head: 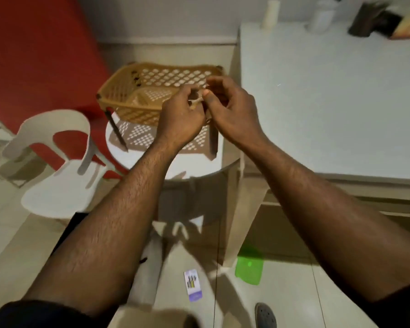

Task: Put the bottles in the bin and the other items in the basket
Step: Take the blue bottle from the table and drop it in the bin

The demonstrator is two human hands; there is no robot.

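Note:
A tan perforated plastic basket (137, 91) on short dark legs stands on a round white stool (152, 159). Both my hands meet just over its near right corner. My left hand (182, 119) and my right hand (232, 114) pinch a small pale object (195, 99) between their fingertips; it is blurred and I cannot tell what it is. Two white bottles, one slim (270, 14) and one wider (322, 16), stand at the far edge of the white table (329, 102). No bin is in view.
A white plastic chair (57, 166) stands to the left before a red wall. On the floor lie a small purple card (192, 284) and a green flat piece (249, 268). A dark object (372, 18) sits at the table's far right. A grey shoe (265, 316) shows below.

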